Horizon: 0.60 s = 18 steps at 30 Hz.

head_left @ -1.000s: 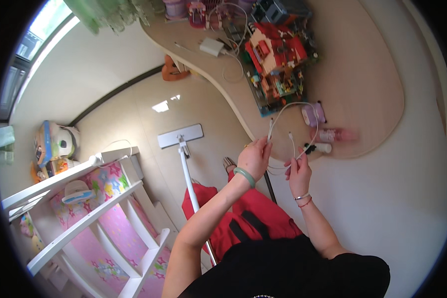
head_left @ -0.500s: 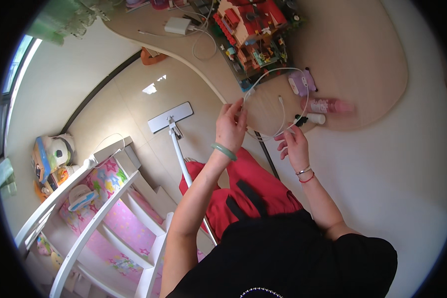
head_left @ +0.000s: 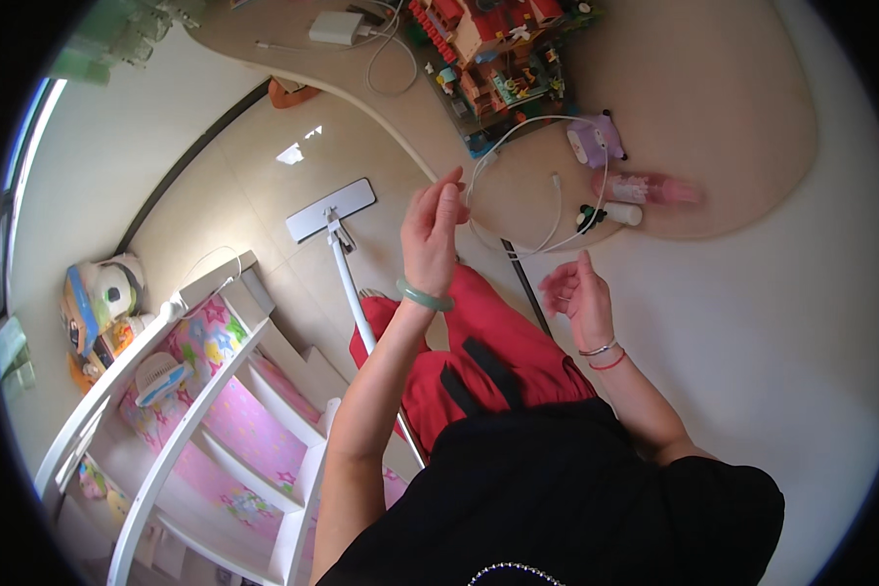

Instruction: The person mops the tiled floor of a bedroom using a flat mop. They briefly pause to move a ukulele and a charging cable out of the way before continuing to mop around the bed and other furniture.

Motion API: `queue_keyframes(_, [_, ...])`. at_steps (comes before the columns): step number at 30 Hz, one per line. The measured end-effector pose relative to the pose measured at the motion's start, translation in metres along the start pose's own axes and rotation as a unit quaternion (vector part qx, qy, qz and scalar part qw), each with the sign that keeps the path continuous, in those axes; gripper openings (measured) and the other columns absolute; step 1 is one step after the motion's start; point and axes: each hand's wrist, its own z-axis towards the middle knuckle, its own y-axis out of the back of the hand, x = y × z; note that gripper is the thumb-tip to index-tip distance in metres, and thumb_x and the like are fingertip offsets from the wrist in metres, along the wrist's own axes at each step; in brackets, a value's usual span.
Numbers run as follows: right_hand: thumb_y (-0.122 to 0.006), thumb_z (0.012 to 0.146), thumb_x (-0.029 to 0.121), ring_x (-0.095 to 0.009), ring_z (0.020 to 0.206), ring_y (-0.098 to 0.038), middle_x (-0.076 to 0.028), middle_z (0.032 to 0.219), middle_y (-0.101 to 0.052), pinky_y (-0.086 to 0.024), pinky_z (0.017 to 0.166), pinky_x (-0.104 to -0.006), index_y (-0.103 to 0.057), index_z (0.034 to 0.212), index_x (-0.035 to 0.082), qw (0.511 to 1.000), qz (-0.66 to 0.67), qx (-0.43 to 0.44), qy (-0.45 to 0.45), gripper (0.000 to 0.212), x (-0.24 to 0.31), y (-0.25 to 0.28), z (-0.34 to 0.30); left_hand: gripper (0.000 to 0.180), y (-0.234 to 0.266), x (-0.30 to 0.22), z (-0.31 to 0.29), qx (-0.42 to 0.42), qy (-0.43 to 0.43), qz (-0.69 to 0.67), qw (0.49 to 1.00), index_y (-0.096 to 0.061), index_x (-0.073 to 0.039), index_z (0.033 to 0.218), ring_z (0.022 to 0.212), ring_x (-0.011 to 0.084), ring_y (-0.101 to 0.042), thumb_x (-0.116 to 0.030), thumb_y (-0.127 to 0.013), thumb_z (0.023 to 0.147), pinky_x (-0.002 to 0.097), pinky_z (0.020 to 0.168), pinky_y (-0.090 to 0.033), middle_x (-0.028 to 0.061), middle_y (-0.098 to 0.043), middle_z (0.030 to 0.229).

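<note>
A white charging cable [head_left: 557,182] lies in a loose loop at the near edge of the beige table [head_left: 693,88]. My left hand [head_left: 430,230], with a green bangle at the wrist, is raised just left of the loop. Its fingers are stretched out and hold nothing. Below the loop's near side, my right hand [head_left: 578,301] is apart from the cable, thumb up and fingers loosely bent, nothing in them. Beside the loop are a purple box-like item [head_left: 596,140], a pink bottle [head_left: 654,188] and a small white bottle [head_left: 622,213].
Behind the cable stands a red-roofed toy brick house [head_left: 493,59]. A white charger [head_left: 336,28] with another cable lies to its left. A white flat mop [head_left: 332,210] stands on the floor, left of my legs. White bed rails [head_left: 181,439] rise at lower left.
Both hands have let go of the cable loop and drawn back toward me, the left one also leftward. The cable now rests by itself on the table. The view has shifted slightly.
</note>
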Motion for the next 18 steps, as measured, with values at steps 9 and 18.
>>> queue_keyframes(9, [-0.034,0.101,0.051,-0.022,0.141,-0.031,-0.006,0.153,-0.035,-0.025,0.113,-0.0406,-0.036,0.147,0.007,0.933,0.315,0.164,0.055,0.063,0.03,-0.066,0.007,0.066,-0.003,-0.029,-0.039,0.044,0.154,-0.427,0.89,-0.036,0.001,0.144,0.14,0.0294,-0.034,-0.049,-0.026,0.104,0.0405,0.114,-0.029,0.0165,-0.038,0.149])
queue_keyframes(18, [-0.035,0.101,0.051,-0.023,0.143,-0.028,-0.008,0.154,-0.033,-0.026,0.114,-0.0406,-0.034,0.147,0.006,0.924,0.28,0.229,-0.122,0.065,-0.04,-0.124,0.02,0.066,0.081,-0.003,-0.115,-0.109,0.116,-0.416,0.895,-0.036,0.0,0.145,0.142,0.0276,-0.03,-0.05,-0.025,0.103,0.041,0.117,-0.025,0.0139,-0.035,0.152])
